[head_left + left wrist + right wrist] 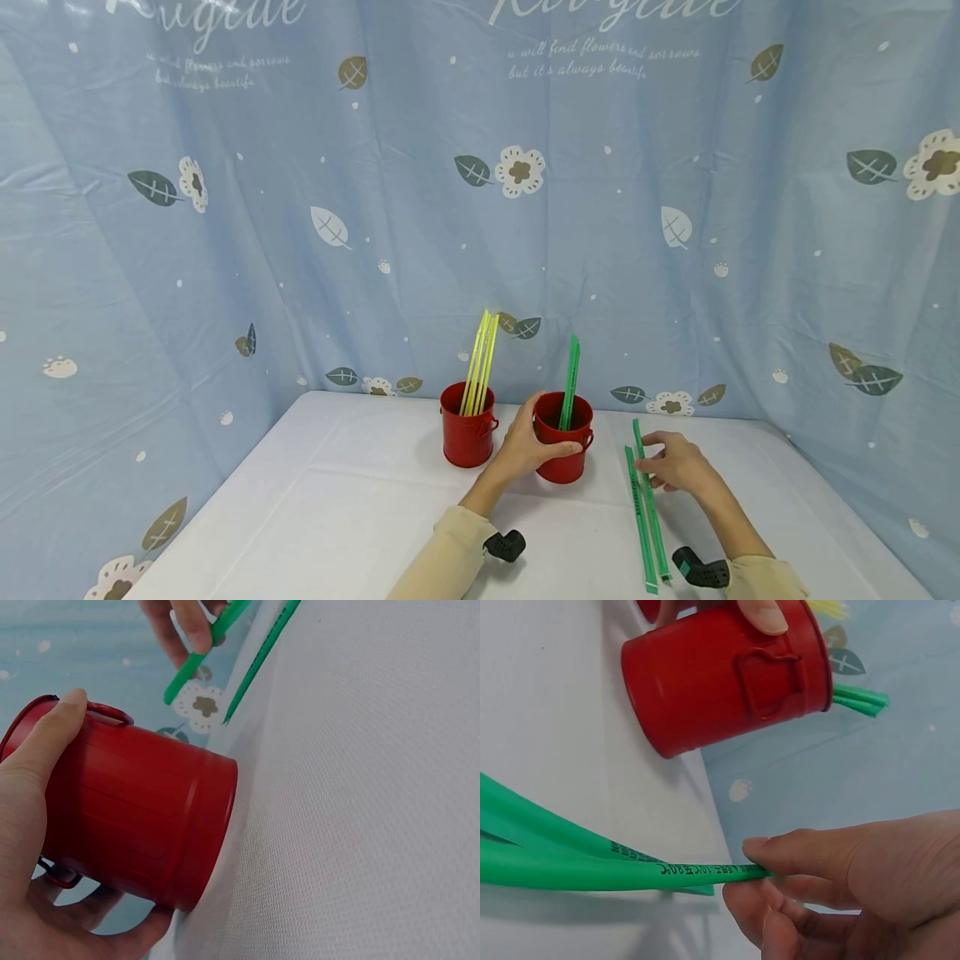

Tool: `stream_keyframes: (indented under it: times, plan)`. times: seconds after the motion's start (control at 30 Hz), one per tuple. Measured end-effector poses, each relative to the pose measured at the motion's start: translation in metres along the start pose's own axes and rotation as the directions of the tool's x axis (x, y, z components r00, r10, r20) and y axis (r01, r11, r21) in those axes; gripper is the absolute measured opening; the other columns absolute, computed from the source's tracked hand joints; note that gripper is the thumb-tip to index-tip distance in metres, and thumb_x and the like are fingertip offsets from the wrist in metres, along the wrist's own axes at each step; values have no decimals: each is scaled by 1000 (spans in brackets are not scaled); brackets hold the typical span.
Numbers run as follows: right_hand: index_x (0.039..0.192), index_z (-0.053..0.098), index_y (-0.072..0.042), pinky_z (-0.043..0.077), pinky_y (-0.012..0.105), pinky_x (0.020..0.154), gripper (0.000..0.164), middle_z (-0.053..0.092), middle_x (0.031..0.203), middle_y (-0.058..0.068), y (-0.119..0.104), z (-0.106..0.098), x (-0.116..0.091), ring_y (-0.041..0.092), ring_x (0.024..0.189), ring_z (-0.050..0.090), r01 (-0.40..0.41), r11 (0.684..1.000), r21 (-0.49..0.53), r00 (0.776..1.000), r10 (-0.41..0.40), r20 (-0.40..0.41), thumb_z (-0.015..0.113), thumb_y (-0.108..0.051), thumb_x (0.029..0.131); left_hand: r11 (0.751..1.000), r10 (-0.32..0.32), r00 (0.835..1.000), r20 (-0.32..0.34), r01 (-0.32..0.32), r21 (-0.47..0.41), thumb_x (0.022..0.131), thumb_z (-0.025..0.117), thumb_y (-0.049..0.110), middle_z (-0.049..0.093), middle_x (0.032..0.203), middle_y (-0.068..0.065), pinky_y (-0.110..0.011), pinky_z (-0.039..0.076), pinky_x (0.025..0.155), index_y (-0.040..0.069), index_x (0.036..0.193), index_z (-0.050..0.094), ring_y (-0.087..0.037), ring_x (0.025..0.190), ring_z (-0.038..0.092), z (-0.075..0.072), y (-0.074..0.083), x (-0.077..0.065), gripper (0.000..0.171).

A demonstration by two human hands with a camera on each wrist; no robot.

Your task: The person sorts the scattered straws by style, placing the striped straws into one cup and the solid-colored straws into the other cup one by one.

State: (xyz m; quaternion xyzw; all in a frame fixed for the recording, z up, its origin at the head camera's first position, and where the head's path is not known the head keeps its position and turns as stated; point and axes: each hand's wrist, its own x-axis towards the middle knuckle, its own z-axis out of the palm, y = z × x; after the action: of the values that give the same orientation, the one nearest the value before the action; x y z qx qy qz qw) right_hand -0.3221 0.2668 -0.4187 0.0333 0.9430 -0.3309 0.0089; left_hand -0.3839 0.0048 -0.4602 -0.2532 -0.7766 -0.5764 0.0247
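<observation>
My left hand [522, 447] grips a red metal bucket [561, 468] with small side handles, thumb on the near side. Several green straws [570, 375] stand in it, leaning a little. To the right, my right hand [677, 463] pinches one long green straw [654, 521] between thumb and fingers near its far end. In the right wrist view, dark print shows along this straw [652, 875]. Another green straw [640, 525] lies beside it on the table. In the left wrist view the pinched straw [196, 667] has its far end raised off the cloth.
Left of my left hand stands a second red bucket [467, 442] holding several yellow straws [481, 358]. White cloth covers the table [337, 500]. A blue patterned curtain [420, 275] hangs behind and at both sides.
</observation>
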Motion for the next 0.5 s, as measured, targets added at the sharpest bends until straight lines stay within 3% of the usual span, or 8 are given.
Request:
stream_keyframes:
  times: [0.5]
  plan:
    - [132, 49, 11, 59, 30, 57, 51, 68, 88, 15, -11, -11, -5, 15, 62, 64, 30, 996, 85, 1000, -30, -2, 68, -11, 90, 1000, -6, 1000, 0, 6, 7, 78, 81, 43, 43, 145, 8, -36, 55, 93, 23, 152, 25, -15, 133, 41, -1, 0, 0, 95]
